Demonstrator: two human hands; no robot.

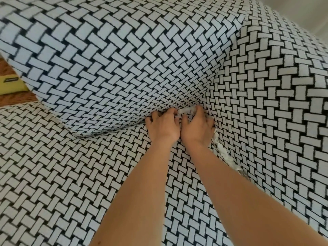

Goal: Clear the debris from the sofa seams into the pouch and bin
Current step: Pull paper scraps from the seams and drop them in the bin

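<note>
Both my hands at back corner of seat (71, 174), side by side, touching. Left hand (162, 126): fingers curled, tips dug into seam under back cushion (106, 68). Right hand (197, 126): fingers curled, tips at seam beside armrest (275, 103). White wad (186, 110) sits in corner between my two index tips; real pinch or mere touch, cannot tell. More white scraps (223, 153) line seam just right of my right wrist. Yellow item (12, 84) far left, behind cushion.

Both hands at the sofa (71, 174) seam.
My left hand (162, 127) curls its fingers under the cushion (106, 68); my right hand (197, 127), touching it, pinches a white wad (187, 110). More scraps (221, 150) line the side seam; yellow pouch (12, 84) far left.
</note>
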